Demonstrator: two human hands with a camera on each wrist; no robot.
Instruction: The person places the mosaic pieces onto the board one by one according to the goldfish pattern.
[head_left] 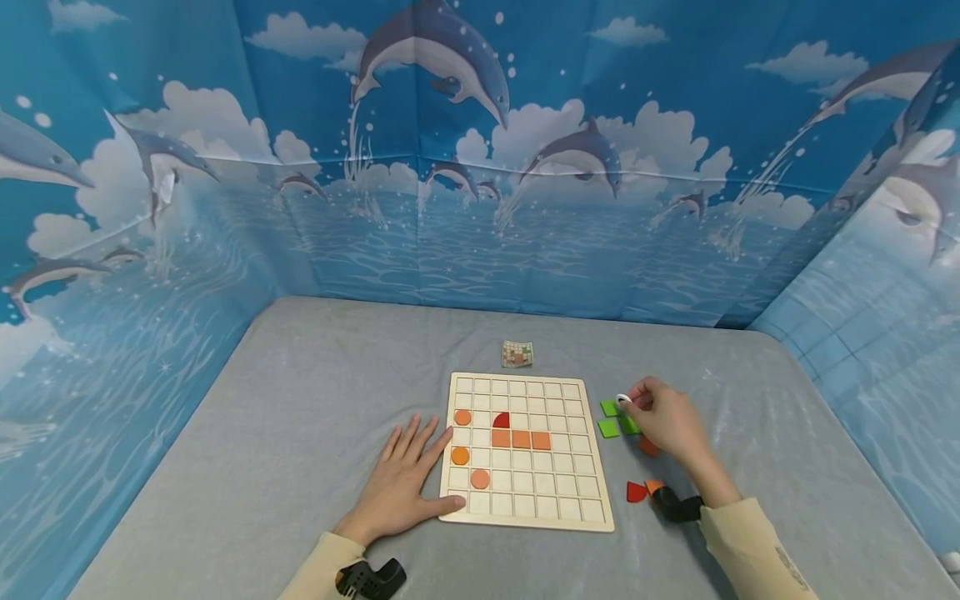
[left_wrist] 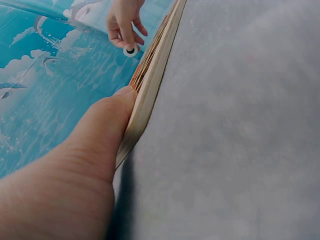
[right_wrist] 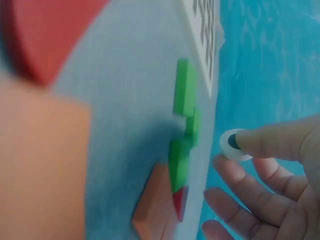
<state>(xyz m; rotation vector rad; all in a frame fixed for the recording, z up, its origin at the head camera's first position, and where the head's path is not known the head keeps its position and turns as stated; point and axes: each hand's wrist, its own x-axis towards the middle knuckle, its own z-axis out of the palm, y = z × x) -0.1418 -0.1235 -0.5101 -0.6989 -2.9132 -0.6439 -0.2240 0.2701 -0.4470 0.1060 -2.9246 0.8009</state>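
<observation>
My right hand (head_left: 667, 421) pinches a white disc with a black centre (right_wrist: 229, 150), like an eye piece, between thumb and forefinger. It hovers above green square tiles (head_left: 608, 428) right of the wooden grid board (head_left: 532, 483). My left hand (head_left: 399, 485) lies spread, its thumb and fingertips touching the board's left edge. In the left wrist view, the thumb (left_wrist: 107, 112) presses that edge. On the board sit three orange squares (head_left: 521, 439) in a row, a red quarter-round tile (head_left: 502, 421) above the leftmost, and three orange discs (head_left: 480, 478) towards the left side.
An orange tile (head_left: 648, 447) lies partly under my right hand. Nearer me are a red rounded tile (head_left: 636, 492) and another orange tile (head_left: 655, 486), partly hidden by the wrist camera. A small patterned card (head_left: 517, 354) lies behind the board on the grey cloth (head_left: 360, 358).
</observation>
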